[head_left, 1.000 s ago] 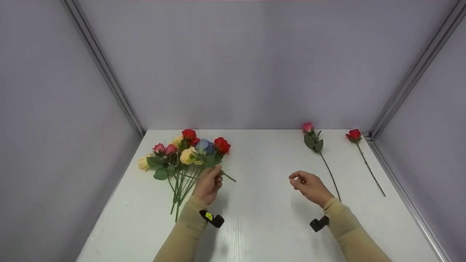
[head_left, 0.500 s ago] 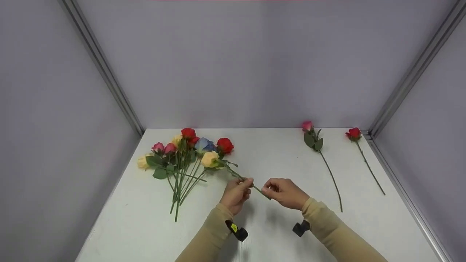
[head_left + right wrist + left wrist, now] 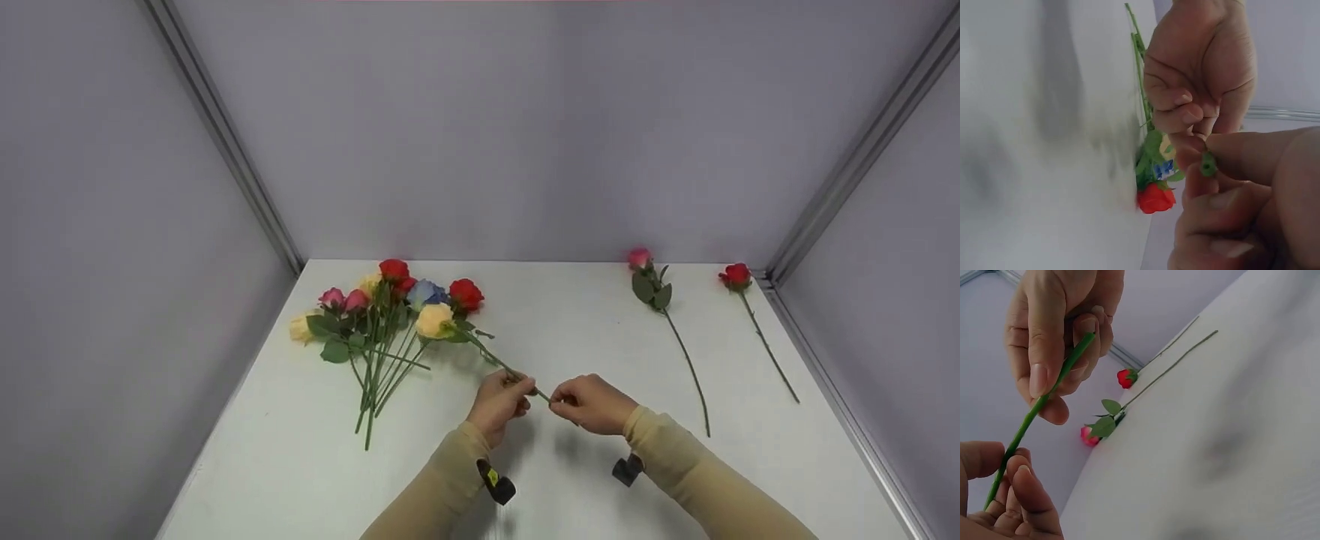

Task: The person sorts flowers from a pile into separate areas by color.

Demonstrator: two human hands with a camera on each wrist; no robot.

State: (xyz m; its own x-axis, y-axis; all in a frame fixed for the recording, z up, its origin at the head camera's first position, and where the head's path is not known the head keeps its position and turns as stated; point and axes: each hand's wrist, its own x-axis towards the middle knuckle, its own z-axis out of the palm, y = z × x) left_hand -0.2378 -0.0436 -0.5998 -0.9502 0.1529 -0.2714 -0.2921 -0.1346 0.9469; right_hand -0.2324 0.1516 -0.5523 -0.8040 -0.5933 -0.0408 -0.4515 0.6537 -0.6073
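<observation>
In the head view I count two hands and one pale yellow rose (image 3: 435, 321), low in the middle of the frame. The left hand (image 3: 501, 405) pinches its stem (image 3: 487, 354) partway down; the right hand (image 3: 596, 405) grips it near the lower end. The bloom is full and round, pointing to the upper left. At left lies a heap of flowers (image 3: 382, 322): three red blooms, two pink, two more yellow, at least one blue. At upper right lie two singles, a pink rose (image 3: 640, 259) and a red rose (image 3: 736, 276).

The left wrist view has the stem bright green, slanting across the left side.

In the right wrist view its end, dark-centred, shows between the right fingers (image 3: 1202, 180).
</observation>
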